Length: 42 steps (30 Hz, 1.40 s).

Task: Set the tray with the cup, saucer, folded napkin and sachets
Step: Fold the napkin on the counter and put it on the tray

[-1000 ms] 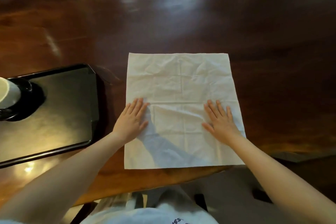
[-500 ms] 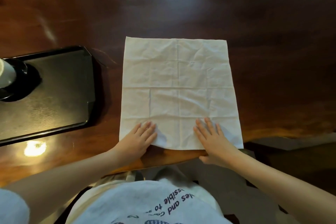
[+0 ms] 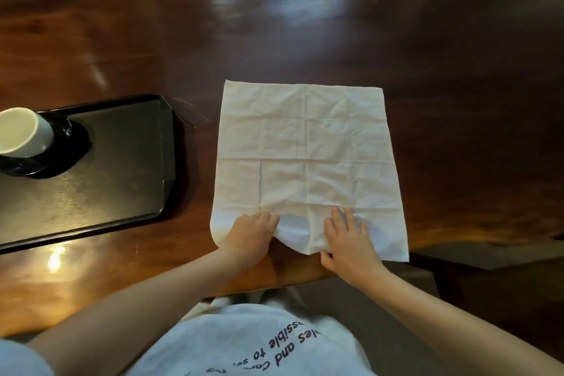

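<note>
Head view: cup [image 3: 23,131] on saucer [image 3: 65,146] already on tray [image 3: 122,192]; napkin [image 3: 308,162] unfolded on table [image 3: 457,101], near edge pinched by left hand [image 3: 248,238] and right hand [image 3: 348,241]; folding, placing, unseen sachets remaining.

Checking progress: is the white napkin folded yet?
Not yet: white paper napkin lies spread flat on the wooden table, near edge just lifting.
</note>
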Available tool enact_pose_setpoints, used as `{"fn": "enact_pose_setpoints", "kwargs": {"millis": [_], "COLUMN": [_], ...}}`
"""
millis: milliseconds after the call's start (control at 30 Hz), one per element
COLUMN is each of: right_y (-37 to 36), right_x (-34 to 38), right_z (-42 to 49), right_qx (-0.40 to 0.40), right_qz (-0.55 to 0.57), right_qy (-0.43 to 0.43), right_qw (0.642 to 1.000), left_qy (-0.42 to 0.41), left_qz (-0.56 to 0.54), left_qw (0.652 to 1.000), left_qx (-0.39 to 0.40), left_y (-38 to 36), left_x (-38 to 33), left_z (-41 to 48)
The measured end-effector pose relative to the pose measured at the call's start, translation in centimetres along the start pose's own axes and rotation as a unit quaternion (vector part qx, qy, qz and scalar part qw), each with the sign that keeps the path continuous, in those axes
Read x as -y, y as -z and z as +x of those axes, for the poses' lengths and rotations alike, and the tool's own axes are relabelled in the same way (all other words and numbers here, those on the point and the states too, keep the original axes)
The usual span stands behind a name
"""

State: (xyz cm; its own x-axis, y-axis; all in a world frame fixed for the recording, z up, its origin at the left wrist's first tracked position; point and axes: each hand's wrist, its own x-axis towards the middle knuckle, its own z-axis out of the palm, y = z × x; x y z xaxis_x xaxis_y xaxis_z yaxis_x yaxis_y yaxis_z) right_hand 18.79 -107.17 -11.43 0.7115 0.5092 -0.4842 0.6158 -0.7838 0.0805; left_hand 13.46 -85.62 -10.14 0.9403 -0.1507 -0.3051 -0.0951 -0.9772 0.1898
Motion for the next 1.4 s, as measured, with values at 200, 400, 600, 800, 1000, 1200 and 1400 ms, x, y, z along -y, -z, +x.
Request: {"fn": "enact_pose_setpoints", "kwargs": {"millis": [200,400,600,800,1000,1200,1400], "right_y": [-1.2,2.7,-0.8,-4.3,-1.9,-3.2,-2.3], "right_x": [-0.5,5.4,4.9,-3.5,-2.7,-0.1,-4.6], "right_z": [-1.4,4.4,7.0,3.3,1.2,-0.5,-0.8], "right_qx": [0.009,-0.078,-0.113,-0.118,-0.017,-0.104,-0.096], "right_qz": [0.056,0.197,0.159,0.146,0.181,0.144,0.237], "right_qy": [-0.005,0.034,-0.012,-0.098,-0.003,0.083,0.065], "right_qw": [0.998,0.977,0.981,0.977,0.983,0.981,0.965], "left_qy": [0.030,-0.065,-0.079,-0.061,-0.006,0.014,0.059], "left_qz": [-0.098,0.015,0.092,0.094,-0.071,-0.178,-0.210], "left_qw": [0.995,0.997,0.992,0.994,0.997,0.982,0.967], "left_qx": [0.011,0.034,0.021,0.021,0.013,0.059,0.133], "left_y": [-0.3,-0.8,-1.5,-1.5,-0.2,2.4,3.3], "left_x": [2.3,2.3,2.3,2.3,2.9,6.0,9.9], "left_z": [-1.0,-1.5,-1.7,-2.0,-1.3,-0.2,-1.5]}}
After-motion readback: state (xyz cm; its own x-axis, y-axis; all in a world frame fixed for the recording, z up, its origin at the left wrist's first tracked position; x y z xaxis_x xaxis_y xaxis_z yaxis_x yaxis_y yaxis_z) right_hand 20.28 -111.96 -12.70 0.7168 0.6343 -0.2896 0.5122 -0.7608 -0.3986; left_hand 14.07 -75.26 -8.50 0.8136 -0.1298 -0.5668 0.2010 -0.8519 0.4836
